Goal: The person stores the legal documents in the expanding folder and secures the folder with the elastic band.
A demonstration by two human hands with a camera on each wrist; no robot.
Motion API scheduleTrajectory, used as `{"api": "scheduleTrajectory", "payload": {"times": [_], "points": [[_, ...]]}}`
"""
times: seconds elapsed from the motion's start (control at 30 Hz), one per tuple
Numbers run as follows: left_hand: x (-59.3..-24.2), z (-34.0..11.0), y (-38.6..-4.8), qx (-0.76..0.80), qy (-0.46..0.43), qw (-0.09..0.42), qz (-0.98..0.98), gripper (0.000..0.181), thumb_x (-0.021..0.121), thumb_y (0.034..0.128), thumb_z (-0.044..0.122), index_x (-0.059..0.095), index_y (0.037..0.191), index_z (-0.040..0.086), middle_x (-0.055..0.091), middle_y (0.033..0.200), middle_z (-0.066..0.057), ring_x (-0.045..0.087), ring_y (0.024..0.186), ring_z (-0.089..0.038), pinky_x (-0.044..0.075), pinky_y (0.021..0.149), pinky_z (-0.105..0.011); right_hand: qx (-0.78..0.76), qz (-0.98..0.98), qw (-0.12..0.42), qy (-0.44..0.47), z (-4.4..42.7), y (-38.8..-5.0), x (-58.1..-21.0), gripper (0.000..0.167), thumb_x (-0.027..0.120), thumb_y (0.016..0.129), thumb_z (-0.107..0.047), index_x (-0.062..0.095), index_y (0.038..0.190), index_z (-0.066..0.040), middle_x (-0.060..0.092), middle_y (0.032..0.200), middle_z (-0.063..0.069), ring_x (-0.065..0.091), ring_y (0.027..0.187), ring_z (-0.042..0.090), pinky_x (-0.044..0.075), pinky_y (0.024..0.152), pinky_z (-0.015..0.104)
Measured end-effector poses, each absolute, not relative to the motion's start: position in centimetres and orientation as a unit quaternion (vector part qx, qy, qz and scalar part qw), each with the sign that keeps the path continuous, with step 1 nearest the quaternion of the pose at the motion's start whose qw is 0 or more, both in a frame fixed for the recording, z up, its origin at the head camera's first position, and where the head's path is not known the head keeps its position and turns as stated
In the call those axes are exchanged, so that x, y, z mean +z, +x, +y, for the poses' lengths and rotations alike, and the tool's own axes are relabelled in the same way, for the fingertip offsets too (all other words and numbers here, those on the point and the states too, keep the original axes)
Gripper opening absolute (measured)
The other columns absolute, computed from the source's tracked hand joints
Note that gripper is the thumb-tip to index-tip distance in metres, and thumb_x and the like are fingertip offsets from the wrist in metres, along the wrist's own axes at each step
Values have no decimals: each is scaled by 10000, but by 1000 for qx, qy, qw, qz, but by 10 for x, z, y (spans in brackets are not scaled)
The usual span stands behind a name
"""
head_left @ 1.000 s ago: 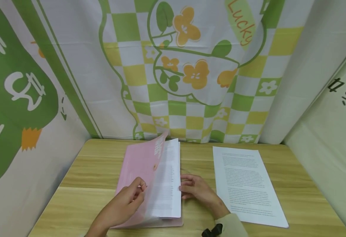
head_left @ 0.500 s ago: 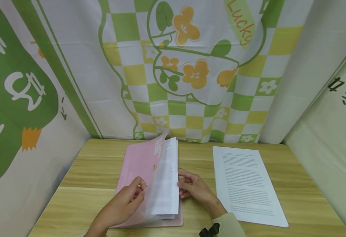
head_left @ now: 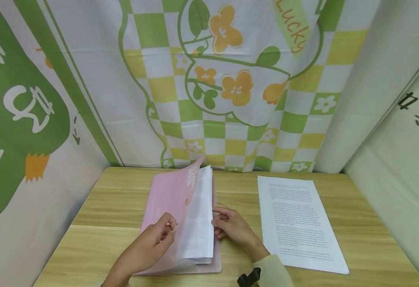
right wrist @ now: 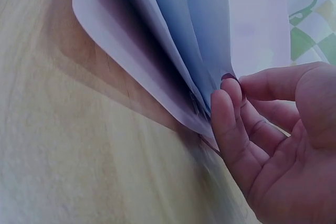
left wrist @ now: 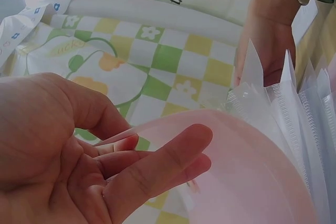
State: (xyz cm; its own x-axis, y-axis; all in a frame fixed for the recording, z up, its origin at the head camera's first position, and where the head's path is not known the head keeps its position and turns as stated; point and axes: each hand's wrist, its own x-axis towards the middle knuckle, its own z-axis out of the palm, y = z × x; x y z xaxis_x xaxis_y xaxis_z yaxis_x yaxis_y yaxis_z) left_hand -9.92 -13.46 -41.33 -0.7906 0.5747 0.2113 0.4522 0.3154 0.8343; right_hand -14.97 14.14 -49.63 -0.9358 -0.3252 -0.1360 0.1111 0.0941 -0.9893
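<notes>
- Mostly, the room for moving lies to the sides: a wide stretch of wood-grain table [head_left: 84,249] runs left of the pink folder [head_left: 159,203], and a narrower strip separates it from the printed sheets [head_left: 299,223] on the right.
- At the back, the folder's far end lies near the table's far edge, with the checked cloth [head_left: 216,147] hanging just behind.
- The folder lies left of the table's middle; its back cover [head_left: 216,263] is flat on the wood, showing a rounded corner and a rim beyond the paper at the right and near sides.
- Its front cover is raised and slanted, pale pink and slightly see-through, bowed in the left wrist view, with white lettering near the far end and a small orange mark at the free edge.
- Inside are white pages [head_left: 202,227] with faint print; the left wrist view shows clear pockets [left wrist: 286,108] with ribbed seams, fanned apart.
- The left hand [head_left: 152,245] pinches the front cover's free edge, thumb and finger close together.
- The right hand [head_left: 234,229] takes the pages' right edge in a narrow fingertip pinch; how many leaves it holds, I cannot tell.
</notes>
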Motion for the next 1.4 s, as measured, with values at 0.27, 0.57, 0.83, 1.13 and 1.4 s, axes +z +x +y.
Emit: {"api": "scheduleTrajectory", "payload": {"times": [0.27, 0.57, 0.83, 1.13, 1.4], "points": [[-413, -134, -100, 490, 318, 56, 809, 95, 473, 1040, -27, 452, 1044, 65, 358, 694, 147, 347, 577, 30, 298, 478, -175, -654, 736, 156, -83, 136, -153, -498, 522, 672, 961, -43, 509, 1442, 75, 631, 870, 75, 600, 644, 163, 544, 554, 299], [-413, -134, -100, 488, 319, 52, 811, 96, 474, 1041, -25, 450, 1042, 67, 359, 695, 148, 346, 577, 33, 297, 480, -171, -625, 763, 132, -98, 132, -152, -499, 527, 666, 971, -44, 503, 1464, 48, 627, 858, 61, 543, 596, 140, 430, 483, 221], [-414, -133, -99, 491, 327, 51, 806, 106, 472, 1039, -40, 437, 1045, 60, 354, 694, 149, 342, 573, 38, 297, 476, -167, -601, 783, 119, -103, 127, -152, -504, 526, 666, 961, -41, 504, 1449, 67, 649, 825, 40, 546, 567, 151, 445, 505, 231], [-415, -133, -99, 489, 322, 53, 809, 99, 465, 1046, -31, 437, 1051, 64, 351, 698, 148, 336, 575, 35, 292, 485, -168, -537, 828, 97, -129, 123, -145, -501, 504, 611, 988, -38, 481, 1459, 85, 593, 856, 38, 548, 652, 131, 461, 563, 252], [-414, -133, -99, 489, 317, 61, 810, 89, 462, 1052, -19, 434, 1049, 66, 346, 696, 145, 337, 576, 29, 289, 485, -173, -507, 846, 90, -138, 126, -148, -496, 508, 617, 980, -73, 500, 1450, 81, 618, 867, 14, 568, 751, 132, 486, 669, 279]]}}
